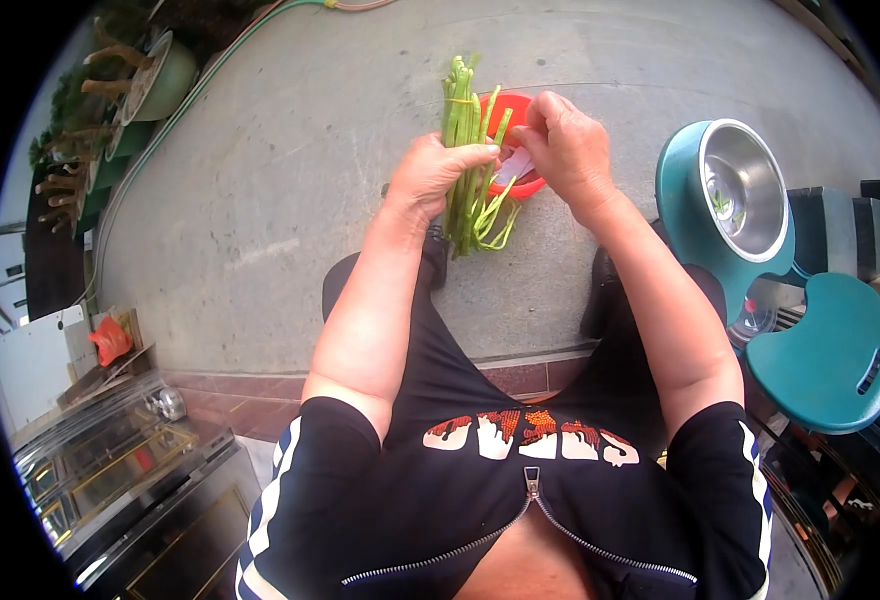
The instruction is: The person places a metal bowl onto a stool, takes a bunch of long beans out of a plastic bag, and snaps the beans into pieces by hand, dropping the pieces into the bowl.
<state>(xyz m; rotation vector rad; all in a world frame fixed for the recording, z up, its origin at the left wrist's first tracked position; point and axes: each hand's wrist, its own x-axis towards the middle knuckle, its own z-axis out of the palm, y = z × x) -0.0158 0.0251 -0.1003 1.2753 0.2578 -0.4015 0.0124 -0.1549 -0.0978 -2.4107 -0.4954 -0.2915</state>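
My left hand (434, 172) is closed around the middle of a bundle of long green beans (468, 205). A thin band circles the bundle near its far end, and several beans hang loose on the right side. My right hand (570, 150) is held just right of the bundle, fingers curled in a pinch. Whatever it may hold is hidden by the fingers. Below both hands a red bucket (528, 189) stands on the ground, with something pale inside it, partly covered by my hands.
On the right, a steel bowl (746, 190) with a few green bits sits in a teal stand (682, 190). A teal stool seat (825, 355) is nearby. Potted trees (165, 80) and a hose (175, 118) line the left. A glass-topped table (150, 470) stands lower left.
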